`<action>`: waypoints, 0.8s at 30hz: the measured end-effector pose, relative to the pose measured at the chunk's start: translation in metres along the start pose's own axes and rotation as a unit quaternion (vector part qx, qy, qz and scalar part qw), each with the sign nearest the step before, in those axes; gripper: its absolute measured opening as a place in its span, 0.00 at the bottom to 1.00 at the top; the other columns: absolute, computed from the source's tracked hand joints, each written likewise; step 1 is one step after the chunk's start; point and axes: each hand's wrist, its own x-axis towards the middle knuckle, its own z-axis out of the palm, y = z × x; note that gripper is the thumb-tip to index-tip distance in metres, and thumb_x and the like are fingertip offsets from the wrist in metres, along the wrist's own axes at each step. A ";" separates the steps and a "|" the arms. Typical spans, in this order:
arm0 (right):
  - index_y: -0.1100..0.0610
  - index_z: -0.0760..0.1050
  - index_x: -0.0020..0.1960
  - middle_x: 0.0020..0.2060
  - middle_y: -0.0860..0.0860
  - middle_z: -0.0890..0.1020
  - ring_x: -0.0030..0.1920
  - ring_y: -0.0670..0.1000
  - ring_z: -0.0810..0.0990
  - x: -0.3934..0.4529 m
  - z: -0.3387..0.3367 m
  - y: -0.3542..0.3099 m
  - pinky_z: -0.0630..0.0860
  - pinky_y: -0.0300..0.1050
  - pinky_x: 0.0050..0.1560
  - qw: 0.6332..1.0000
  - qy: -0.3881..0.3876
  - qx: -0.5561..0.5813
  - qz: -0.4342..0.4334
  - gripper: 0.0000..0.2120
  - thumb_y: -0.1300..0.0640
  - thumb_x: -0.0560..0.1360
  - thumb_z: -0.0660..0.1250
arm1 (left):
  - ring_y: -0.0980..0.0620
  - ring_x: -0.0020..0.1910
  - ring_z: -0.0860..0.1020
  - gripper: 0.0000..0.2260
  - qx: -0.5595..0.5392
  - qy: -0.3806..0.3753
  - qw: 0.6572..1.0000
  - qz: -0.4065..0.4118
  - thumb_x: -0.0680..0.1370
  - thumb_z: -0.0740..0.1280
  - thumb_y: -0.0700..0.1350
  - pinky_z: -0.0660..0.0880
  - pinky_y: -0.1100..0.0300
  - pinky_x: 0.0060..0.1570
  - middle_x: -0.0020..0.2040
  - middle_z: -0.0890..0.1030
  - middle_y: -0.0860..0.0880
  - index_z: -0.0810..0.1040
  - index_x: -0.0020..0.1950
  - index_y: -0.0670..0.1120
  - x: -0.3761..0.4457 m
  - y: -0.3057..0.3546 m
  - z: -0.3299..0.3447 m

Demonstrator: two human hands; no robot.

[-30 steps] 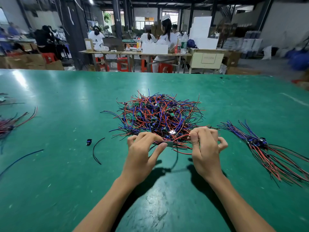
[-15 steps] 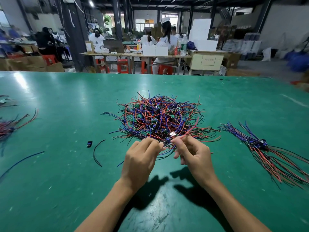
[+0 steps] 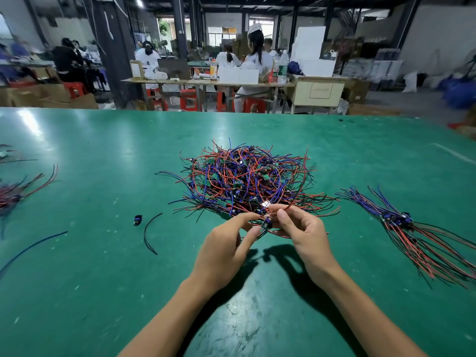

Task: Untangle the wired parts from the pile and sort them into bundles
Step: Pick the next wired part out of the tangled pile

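A tangled pile [image 3: 247, 176] of red, blue and black wires with small green boards lies mid-table on the green table [image 3: 103, 279]. Just in front of its near edge, my left hand [image 3: 226, 251] and my right hand [image 3: 301, 233] meet, both pinching one small dark wired part [image 3: 266, 224] between the fingertips, slightly above the table. Red wires trail from it back toward the pile. A sorted bundle [image 3: 401, 222] lies fanned out to the right.
Another bundle of wires [image 3: 15, 194] lies at the left edge. A loose black connector [image 3: 138, 219], a curved black wire [image 3: 149, 233] and a blue wire [image 3: 31, 248] lie left of my hands. People work at tables beyond the far edge.
Both hands have drawn together and risen a little from the pile's near edge. They were apart holding wires; now the fingertips meet round one small part.
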 end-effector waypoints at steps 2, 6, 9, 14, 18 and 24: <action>0.58 0.84 0.56 0.49 0.55 0.88 0.49 0.50 0.86 0.000 -0.001 0.001 0.83 0.44 0.51 1.000 0.002 0.004 0.004 0.09 0.60 0.81 0.65 | 0.54 0.29 0.75 0.16 -0.024 0.001 0.999 -0.029 0.81 0.69 0.49 0.75 0.55 0.37 0.44 0.82 0.58 0.74 0.69 0.53 0.000 -0.001 0.001; 0.57 0.85 0.54 0.45 0.55 0.88 0.46 0.53 0.87 -0.001 -0.001 0.001 0.84 0.45 0.48 1.000 0.016 0.006 0.002 0.07 0.61 0.79 0.70 | 0.54 0.31 0.78 0.19 -0.081 -0.008 0.994 -0.067 0.78 0.71 0.56 0.73 0.63 0.35 0.41 0.84 0.60 0.75 0.68 0.56 0.001 0.002 0.001; 0.53 0.87 0.52 0.43 0.54 0.88 0.44 0.53 0.87 -0.002 -0.002 0.000 0.84 0.45 0.46 1.000 0.027 -0.001 -0.006 0.07 0.56 0.75 0.73 | 0.55 0.31 0.79 0.24 -0.131 -0.043 0.987 -0.083 0.75 0.76 0.53 0.73 0.66 0.36 0.40 0.86 0.58 0.74 0.70 0.54 0.000 0.006 0.003; 0.50 0.87 0.48 0.42 0.54 0.88 0.39 0.52 0.86 -0.001 -0.005 -0.002 0.81 0.39 0.40 0.999 0.047 0.007 -0.005 0.07 0.50 0.72 0.75 | 0.48 0.24 0.77 0.24 -0.309 -0.100 0.924 -0.204 0.76 0.75 0.43 0.75 0.60 0.27 0.39 0.87 0.44 0.73 0.71 0.50 0.004 0.012 -0.002; 0.53 0.88 0.47 0.43 0.54 0.88 0.39 0.51 0.86 0.000 -0.005 -0.003 0.80 0.37 0.38 0.996 0.068 0.056 0.025 0.08 0.51 0.70 0.76 | 0.50 0.25 0.79 0.17 -0.366 -0.130 0.886 -0.255 0.77 0.73 0.41 0.76 0.62 0.27 0.43 0.87 0.40 0.79 0.66 0.46 0.007 0.014 -0.009; 0.57 0.86 0.49 0.42 0.53 0.87 0.37 0.49 0.85 0.003 -0.009 -0.005 0.80 0.36 0.38 0.985 0.103 0.120 0.067 0.04 0.59 0.75 0.73 | 0.48 0.30 0.82 0.14 -0.388 -0.127 0.873 -0.268 0.79 0.70 0.38 0.79 0.61 0.30 0.48 0.86 0.39 0.79 0.64 0.45 0.009 0.012 -0.014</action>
